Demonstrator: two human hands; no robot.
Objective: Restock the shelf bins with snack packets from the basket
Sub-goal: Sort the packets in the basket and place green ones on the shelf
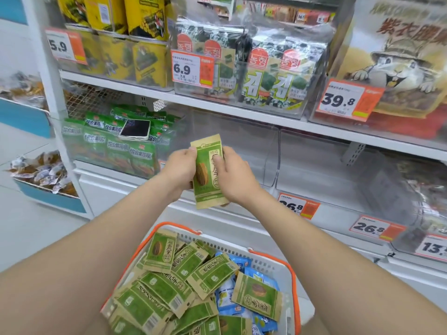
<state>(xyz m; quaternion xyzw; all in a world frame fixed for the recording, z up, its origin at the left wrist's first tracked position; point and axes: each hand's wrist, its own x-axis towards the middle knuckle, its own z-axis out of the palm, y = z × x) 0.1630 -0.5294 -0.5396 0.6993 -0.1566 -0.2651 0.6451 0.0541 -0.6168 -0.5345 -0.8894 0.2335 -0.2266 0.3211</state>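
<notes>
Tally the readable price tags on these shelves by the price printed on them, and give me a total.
5.9 tag: 1
6.9 tag: 1
39.8 tag: 1
26.8 tags: 2, one partly behind an arm
13-something tag, cut by the frame edge: 1
Total: 6

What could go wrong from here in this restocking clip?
The phone lying on the green packets in the neighbouring bin may slide off if that stock gets nudged. The sunflower seed packet, held by both the left hand and right hand, might land in the wrong clear bin.
</notes>
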